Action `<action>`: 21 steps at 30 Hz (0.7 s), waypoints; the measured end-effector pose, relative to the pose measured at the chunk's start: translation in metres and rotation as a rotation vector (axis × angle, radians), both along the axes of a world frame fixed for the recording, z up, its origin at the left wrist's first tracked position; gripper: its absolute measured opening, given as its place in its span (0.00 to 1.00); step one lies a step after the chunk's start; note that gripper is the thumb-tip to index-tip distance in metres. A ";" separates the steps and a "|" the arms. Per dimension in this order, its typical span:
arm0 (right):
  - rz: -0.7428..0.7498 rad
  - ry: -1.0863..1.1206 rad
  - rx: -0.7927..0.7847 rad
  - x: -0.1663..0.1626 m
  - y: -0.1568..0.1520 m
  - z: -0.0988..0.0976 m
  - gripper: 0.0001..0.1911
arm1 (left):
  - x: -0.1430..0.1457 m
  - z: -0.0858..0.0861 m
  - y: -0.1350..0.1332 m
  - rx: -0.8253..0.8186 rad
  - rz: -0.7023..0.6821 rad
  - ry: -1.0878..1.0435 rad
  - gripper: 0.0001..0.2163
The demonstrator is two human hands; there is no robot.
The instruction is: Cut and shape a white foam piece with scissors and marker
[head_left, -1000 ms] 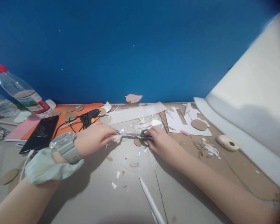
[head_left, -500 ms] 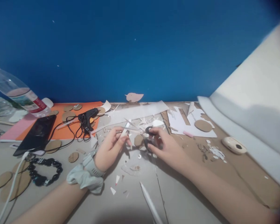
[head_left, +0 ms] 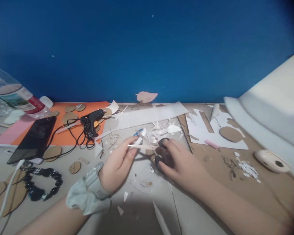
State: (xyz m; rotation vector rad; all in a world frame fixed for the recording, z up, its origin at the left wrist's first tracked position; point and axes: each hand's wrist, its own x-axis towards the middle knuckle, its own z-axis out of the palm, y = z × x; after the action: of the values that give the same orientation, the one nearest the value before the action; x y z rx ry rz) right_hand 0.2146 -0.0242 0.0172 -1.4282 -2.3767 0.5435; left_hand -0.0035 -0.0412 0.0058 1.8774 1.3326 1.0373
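My right hand (head_left: 182, 161) has its fingers in the black handles of a pair of scissors (head_left: 164, 142). The blades are spread apart and point left toward my other hand. Pinched between the thumb and fingers of my left hand (head_left: 119, 164) is a small white piece of paper (head_left: 141, 134) with a blue patch near its top. This piece lies close to the blades; whether they touch it I cannot tell. A watch and a pale scrunchie (head_left: 80, 195) circle my left wrist. Paper scraps (head_left: 125, 196) lie on the table below the hands.
On the left are a black glue gun (head_left: 91, 122) on orange paper, a phone (head_left: 34, 140), a bead bracelet (head_left: 42, 184) and a bottle (head_left: 19, 96). A white pen (head_left: 160, 217) lies in front. Cardboard discs (head_left: 231, 134) and white paper bits (head_left: 247, 169) lie right.
The scissors' blades have spread wider, and the paper piece has turned so that its blue patch shows. The view has shifted slightly.
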 end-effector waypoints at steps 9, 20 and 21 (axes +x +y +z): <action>0.049 -0.030 0.032 0.002 -0.003 -0.003 0.17 | 0.004 0.005 0.000 -0.072 -0.054 0.038 0.14; 0.001 0.007 0.072 0.001 0.001 -0.001 0.17 | 0.004 -0.001 0.000 0.005 0.002 0.051 0.11; 0.007 0.008 0.067 -0.001 0.001 -0.001 0.17 | 0.004 -0.001 0.000 0.007 -0.006 0.047 0.11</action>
State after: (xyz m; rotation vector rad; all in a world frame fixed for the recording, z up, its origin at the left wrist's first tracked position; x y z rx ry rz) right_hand 0.2140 -0.0237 0.0163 -1.3876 -2.3713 0.4661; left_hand 0.0006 -0.0413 0.0044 1.9203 1.3507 1.0023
